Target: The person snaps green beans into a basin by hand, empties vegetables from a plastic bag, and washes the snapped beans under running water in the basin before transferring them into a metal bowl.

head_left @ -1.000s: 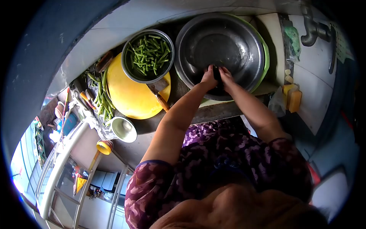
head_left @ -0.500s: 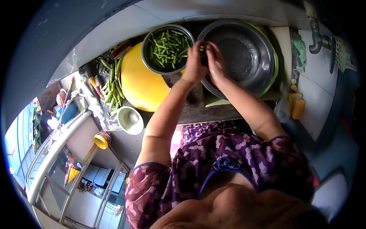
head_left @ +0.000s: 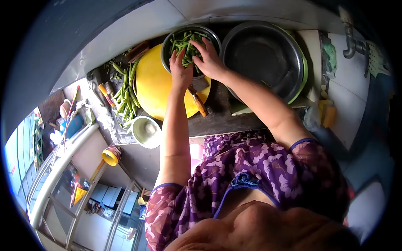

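Both hands are at a metal bowl (head_left: 166, 46) of cut green beans (head_left: 184, 40). My left hand (head_left: 181, 70) is over its near left side, fingers apart and touching the beans. Over the right side is my right hand (head_left: 208, 59), its fingers spread among the beans. Neither hand is closed on anything. Beneath and beside the bowl lies a round yellow board (head_left: 153, 90), with a wooden-handled knife (head_left: 199, 103) on its right edge. A wide dark basin (head_left: 261, 52) stands just right of the bowl.
Long uncut beans (head_left: 125, 94) lie left of the board, near a pale green bowl (head_left: 146, 131) at the counter's front edge. A tap (head_left: 351, 44) and yellow sponges (head_left: 328, 115) are at the right. A yellow-rimmed container (head_left: 111, 156) hangs lower left.
My hands have moved left from the dark basin to the bean bowl. They were together around something dark and have parted, with fingers spread. The view has shifted slightly.
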Motion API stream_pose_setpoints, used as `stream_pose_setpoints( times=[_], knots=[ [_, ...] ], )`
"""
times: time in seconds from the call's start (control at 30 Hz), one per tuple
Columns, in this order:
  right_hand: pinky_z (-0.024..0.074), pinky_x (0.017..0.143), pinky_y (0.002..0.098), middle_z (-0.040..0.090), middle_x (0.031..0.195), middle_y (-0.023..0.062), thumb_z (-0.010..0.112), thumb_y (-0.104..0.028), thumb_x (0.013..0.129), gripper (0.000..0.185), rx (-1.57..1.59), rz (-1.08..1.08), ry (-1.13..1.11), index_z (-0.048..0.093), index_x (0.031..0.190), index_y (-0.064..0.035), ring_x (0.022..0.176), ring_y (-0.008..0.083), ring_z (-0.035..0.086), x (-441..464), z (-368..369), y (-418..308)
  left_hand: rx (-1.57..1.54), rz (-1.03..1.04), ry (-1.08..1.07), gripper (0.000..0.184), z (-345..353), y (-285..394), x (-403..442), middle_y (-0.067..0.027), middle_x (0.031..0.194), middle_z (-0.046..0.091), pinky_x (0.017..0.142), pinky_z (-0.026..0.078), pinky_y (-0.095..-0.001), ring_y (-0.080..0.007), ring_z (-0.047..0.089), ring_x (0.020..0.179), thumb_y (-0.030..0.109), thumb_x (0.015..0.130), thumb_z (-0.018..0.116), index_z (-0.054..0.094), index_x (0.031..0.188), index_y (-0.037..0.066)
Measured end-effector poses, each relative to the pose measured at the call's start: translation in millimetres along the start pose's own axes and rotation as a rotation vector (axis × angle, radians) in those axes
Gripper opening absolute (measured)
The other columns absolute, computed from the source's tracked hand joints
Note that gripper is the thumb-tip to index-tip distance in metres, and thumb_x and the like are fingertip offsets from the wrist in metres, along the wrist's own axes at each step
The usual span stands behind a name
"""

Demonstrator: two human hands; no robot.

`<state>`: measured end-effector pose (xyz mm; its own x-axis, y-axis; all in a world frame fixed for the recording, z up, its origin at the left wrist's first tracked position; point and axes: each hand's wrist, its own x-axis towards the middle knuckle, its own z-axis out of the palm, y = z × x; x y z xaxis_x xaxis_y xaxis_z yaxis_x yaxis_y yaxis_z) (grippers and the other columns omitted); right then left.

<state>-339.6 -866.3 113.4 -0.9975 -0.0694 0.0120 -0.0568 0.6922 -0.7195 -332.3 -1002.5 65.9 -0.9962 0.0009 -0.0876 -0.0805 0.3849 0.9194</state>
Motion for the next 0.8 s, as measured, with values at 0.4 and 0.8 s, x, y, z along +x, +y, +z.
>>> stream_pose_setpoints(
  times=[0.4, 0.8],
  knots=[
    [0.0511, 0.078, 0.0351, 0.060, 0.099, 0.0155, 0.062, -0.009, 0.080, 0.017, -0.306, 0.518, -0.059, 0.067, 0.096, -0.0135, 0.090, 0.0276, 0.062, -122.3, -183.0, 252.0, -0.231, 0.013, -0.211, 0.019, 81.1, 69.6, -61.8, -0.0127, 0.090, 0.065, 0.067, 0.051, -0.0306, -0.0225, 0.064, 0.077, 0.001, 0.082, 0.058, 0.065, 0.099, 0.005],
    [0.0474, 0.081, 0.0480, 0.059, 0.104, 0.0177, 0.049, -0.012, 0.084, 0.024, -0.456, 0.313, -0.646, 0.055, 0.107, -0.0080, 0.096, 0.0392, 0.057, -181.7, -126.8, 172.9, 0.147, 0.081, -0.467, 0.026, 175.6, 69.1, -75.6, -0.0186, 0.103, 0.063, 0.087, 0.048, -0.0374, -0.0318, 0.060, 0.100, 0.010, 0.082, 0.057, 0.063, 0.107, 0.002]
  ],
)
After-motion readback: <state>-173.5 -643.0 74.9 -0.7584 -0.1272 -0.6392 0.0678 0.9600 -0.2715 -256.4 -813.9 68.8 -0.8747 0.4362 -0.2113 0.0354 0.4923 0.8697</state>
